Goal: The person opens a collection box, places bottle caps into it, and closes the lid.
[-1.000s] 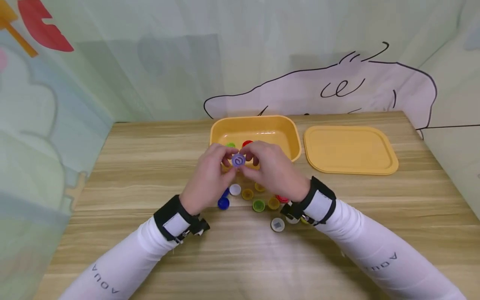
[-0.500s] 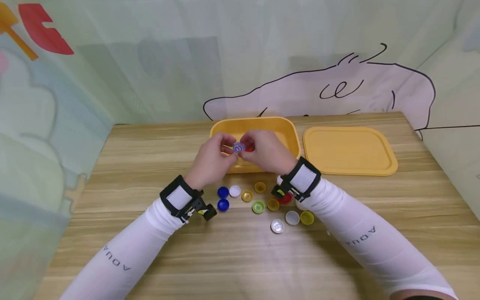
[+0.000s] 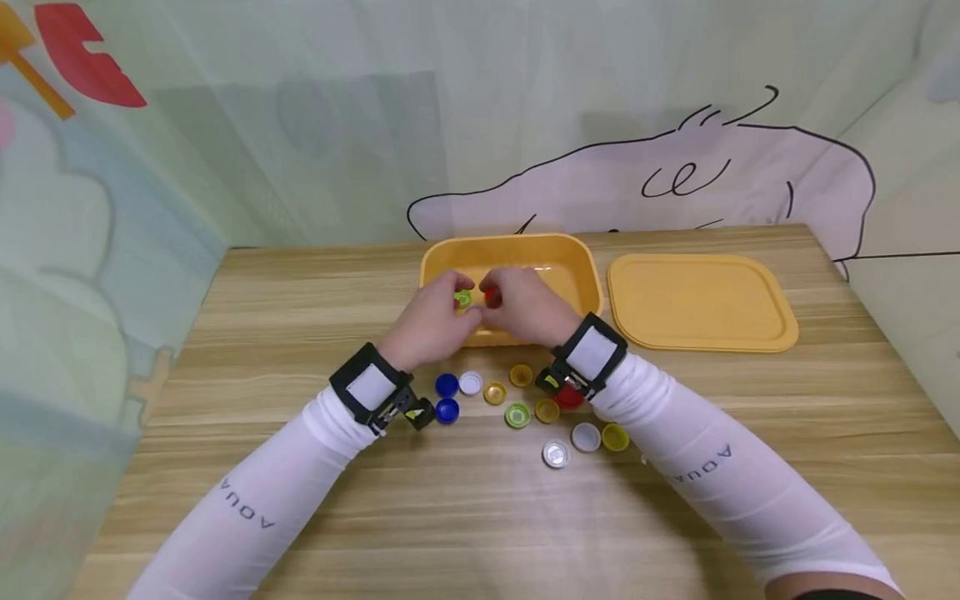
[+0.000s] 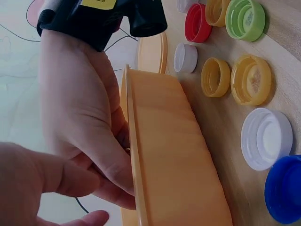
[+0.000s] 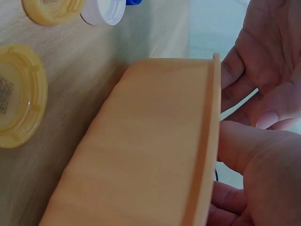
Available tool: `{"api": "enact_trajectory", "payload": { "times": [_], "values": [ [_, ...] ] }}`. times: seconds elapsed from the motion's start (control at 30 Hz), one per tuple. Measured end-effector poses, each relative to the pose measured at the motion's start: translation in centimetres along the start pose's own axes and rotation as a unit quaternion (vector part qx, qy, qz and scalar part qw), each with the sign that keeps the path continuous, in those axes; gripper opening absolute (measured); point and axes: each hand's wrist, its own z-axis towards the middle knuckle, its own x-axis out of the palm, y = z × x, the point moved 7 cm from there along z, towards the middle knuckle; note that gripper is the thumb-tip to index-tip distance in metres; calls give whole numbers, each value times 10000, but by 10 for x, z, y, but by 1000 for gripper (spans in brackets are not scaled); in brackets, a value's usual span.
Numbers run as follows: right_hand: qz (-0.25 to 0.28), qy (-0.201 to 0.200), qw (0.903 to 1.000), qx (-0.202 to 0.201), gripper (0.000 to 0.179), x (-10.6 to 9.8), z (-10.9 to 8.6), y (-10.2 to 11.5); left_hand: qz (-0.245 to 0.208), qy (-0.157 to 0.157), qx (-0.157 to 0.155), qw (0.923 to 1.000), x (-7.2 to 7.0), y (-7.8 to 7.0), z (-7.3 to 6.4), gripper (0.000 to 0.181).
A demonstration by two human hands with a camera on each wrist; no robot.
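Both hands are over the yellow plastic box (image 3: 573,250), their fingertips close together near its front rim. Inside the box a green bottle cap (image 3: 462,298) shows between the fingers and thumb of the left hand (image 3: 427,323). A red bottle cap (image 3: 491,297) shows beside the fingers of the right hand (image 3: 531,307). In the right wrist view the left hand (image 5: 277,61) has loose, parted fingers with nothing between them. The right hand (image 4: 89,113) dips its fingertips behind the box wall in the left wrist view, so I cannot tell whether it holds anything. The purple cap is hidden.
In front of the box lie several loose caps, among them a blue cap (image 3: 447,410), a white cap (image 3: 470,383), a green cap (image 3: 517,415) and a yellow cap (image 3: 616,437). A flat yellow lid (image 3: 701,302) lies right of the box. Behind the table hangs a printed curtain (image 3: 315,158).
Both hands have moved forward from the box's front edge to over its inside. The purple cap that they pinched between them has gone out of sight, and the left fingers have parted.
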Motion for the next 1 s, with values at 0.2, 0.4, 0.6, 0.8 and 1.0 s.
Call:
{"api": "enact_trajectory", "payload": {
  "times": [0.2, 0.4, 0.6, 0.8, 1.0],
  "values": [
    [19, -64, 10000, -52, 47, -7, -11, 5, -72, -552, 314, 9980, -10, -6, -9, 43],
    [24, -228, 9992, -315, 41, -16, -27, 18, -52, -833, 905, 9924, -19, -15, -26, 37],
    [-198, -350, 9950, -918, 30, -16, -47, 34, -93, -909, 1122, 9895, -24, -11, -46, 30],
    [-94, -154, 9901, -1395, 31, -3, -67, 49, 97, -866, 1231, 9886, -20, -3, -69, 27],
    [-354, 277, 9886, -1437, 28, 25, -81, 53, 409, -577, 914, 9933, -7, 15, -86, 24]
  ]
}}
